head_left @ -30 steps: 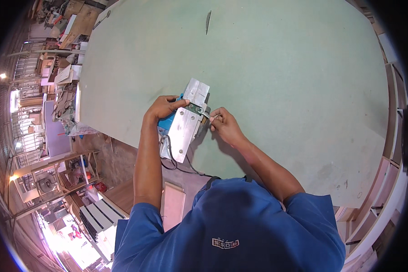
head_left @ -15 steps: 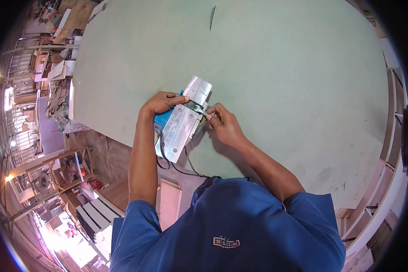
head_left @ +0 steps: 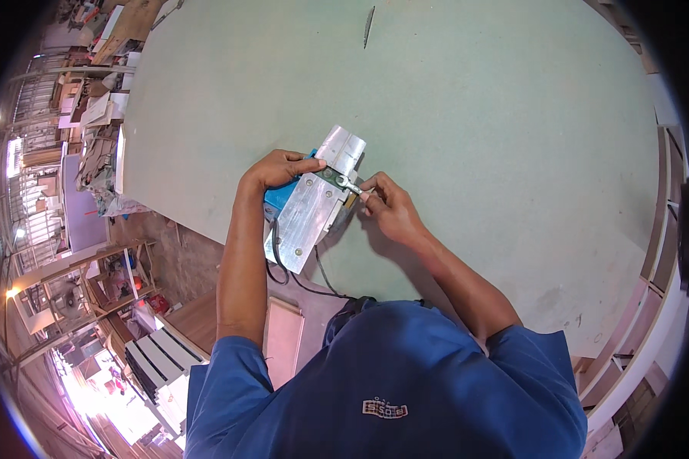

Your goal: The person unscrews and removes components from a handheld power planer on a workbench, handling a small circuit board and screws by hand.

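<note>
Planer [head_left: 314, 206] lies upside down on a big pale green board [head_left: 497, 130], near the board's near-left edge. Metal sole plates face up: a long one running near-left, a shorter one at the far end, w/ a dark gap between them. Blue body shows under the left side. Black cord [head_left: 302, 277] drops off the near end and loops over the board edge toward the person.

Left hand [head_left: 279, 168] sits on the planer's far-left side, fingers curled over the blue body and the edge of the long plate, thumb tip reaching to the gap. Closed grip, holding the tool steady.

Right hand [head_left: 386, 208] is just right of the planer, at the gap. Fingers pinched tight on a small metal wrench [head_left: 350, 183], which points left into the gap and touches the tool there. Can't tell exactly what the wrench tip is seated on.

Both forearms come in from the near edge; blue shirt [head_left: 390, 382] fills the near middle.

Far on the board, well apart from the hands, lies a thin dark blade-like strip [head_left: 369, 24]; too small to tell what kind.

Left of the board: workshop floor, stacked wood panels [head_left: 161, 359] near-left, shelves and clutter far-left. Right edge: wooden framing [head_left: 651, 306].
</note>
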`<state>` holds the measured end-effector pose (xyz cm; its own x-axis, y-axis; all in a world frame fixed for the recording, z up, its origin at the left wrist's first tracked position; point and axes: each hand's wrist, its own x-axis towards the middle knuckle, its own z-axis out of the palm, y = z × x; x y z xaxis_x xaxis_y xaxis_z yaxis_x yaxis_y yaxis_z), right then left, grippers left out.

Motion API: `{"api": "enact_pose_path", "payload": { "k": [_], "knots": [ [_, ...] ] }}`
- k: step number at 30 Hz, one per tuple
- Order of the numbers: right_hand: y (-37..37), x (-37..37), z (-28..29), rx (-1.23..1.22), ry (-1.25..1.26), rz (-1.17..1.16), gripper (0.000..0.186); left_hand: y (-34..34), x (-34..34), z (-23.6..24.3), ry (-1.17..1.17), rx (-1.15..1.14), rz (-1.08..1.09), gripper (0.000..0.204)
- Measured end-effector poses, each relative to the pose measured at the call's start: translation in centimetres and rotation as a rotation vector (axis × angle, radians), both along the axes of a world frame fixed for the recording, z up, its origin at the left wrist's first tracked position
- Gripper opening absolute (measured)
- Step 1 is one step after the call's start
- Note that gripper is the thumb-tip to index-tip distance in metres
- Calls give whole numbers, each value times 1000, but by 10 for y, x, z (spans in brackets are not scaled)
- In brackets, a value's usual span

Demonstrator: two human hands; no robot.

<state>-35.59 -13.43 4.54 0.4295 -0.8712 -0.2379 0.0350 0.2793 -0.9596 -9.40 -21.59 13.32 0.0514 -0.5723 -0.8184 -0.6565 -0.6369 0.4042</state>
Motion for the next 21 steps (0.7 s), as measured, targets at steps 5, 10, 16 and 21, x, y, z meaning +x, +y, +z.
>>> {"api": "enact_pose_path", "payload": {
  "k": [5,10,16,21],
  "knots": [
    [-5,-1,0,122,-66,-3,7,3,5,-4,-4,-26,-22,66],
    [-38,-17,-8,111,-27,181,4,2,-1,3,-22,-31,-29,67],
    [-18,-10,-2,108,-23,83,4,2,0,-1,-13,-38,-48,69],
    [-21,-8,0,154,-30,57,4,3,1,1,-26,-24,-56,69]
  ]
}}
